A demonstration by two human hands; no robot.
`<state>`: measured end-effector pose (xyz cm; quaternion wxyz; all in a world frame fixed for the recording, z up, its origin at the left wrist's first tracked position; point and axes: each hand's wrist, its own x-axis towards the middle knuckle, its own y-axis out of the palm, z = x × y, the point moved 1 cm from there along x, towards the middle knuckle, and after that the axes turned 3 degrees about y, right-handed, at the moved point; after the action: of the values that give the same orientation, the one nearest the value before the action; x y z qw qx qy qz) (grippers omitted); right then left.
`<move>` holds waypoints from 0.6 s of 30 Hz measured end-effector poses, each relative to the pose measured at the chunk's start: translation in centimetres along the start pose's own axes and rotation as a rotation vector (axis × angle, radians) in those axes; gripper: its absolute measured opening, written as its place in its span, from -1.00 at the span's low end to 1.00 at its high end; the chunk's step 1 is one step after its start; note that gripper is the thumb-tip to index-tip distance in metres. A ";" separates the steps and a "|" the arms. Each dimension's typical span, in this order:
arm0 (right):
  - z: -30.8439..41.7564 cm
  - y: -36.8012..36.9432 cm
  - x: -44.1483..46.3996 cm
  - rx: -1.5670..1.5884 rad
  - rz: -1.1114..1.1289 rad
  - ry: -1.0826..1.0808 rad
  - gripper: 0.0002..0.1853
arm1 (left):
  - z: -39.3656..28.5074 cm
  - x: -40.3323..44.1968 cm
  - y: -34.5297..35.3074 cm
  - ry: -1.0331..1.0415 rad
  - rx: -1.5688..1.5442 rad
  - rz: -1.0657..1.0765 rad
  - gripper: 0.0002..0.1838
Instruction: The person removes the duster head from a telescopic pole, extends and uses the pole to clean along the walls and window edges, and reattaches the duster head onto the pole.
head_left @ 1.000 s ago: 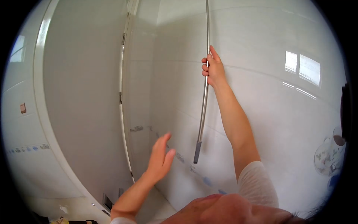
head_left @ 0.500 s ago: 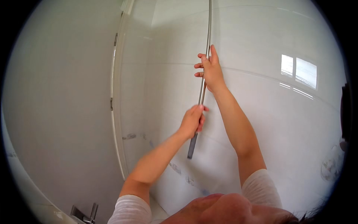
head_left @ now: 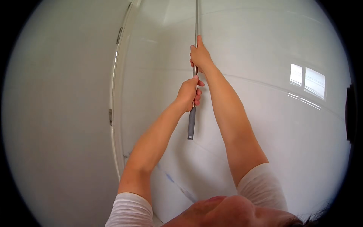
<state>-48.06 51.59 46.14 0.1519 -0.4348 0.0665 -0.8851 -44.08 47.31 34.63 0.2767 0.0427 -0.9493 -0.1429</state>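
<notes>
A thin metal pole [head_left: 197, 22] with a grey handle end [head_left: 191, 125] runs from the top edge of the view down to the middle. Just above the grey end, my left hand [head_left: 189, 92] is wrapped round the pole. My right hand [head_left: 200, 57] grips it a little higher, with the index finger or thumb pointing up along the metal. The pole's upper end is out of view. Both hands are close together, in front of the glossy tiled wall [head_left: 257, 106].
At the left stands a large grey door [head_left: 60, 106] with hinges [head_left: 110, 117] along its pale frame. A window's reflection [head_left: 307, 80] shines on the wall at the right. A dark object [head_left: 350, 113] lies at the right edge.
My left hand has come up from the lower left and closed round the pole. My right hand's fingers loosened, then closed again. The grey end now sits higher in view.
</notes>
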 end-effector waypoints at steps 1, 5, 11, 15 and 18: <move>-0.6 0.8 0.5 0.002 0.000 -0.002 -0.35 | 0.2 0.4 -0.7 0.002 0.002 -0.001 -0.63; -4.1 4.6 2.5 -0.021 0.053 0.035 -0.35 | 2.4 2.5 -4.6 -0.001 -0.036 -0.054 -0.63; -11.1 8.3 -0.1 -0.033 0.074 0.059 -0.34 | 9.9 2.2 -10.2 0.100 0.280 -0.160 -0.61; -12.4 8.4 -4.0 0.086 0.146 0.107 -0.32 | 12.9 -0.2 -11.9 0.131 0.489 -0.198 -0.57; -13.1 8.7 -6.8 0.127 0.162 0.146 -0.30 | 15.2 -2.7 -12.6 0.158 0.574 -0.226 -0.55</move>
<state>-52.69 45.42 30.86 0.2450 -0.3519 0.0562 -0.9016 -49.96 39.48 17.23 0.3088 0.2354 -0.9156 0.1047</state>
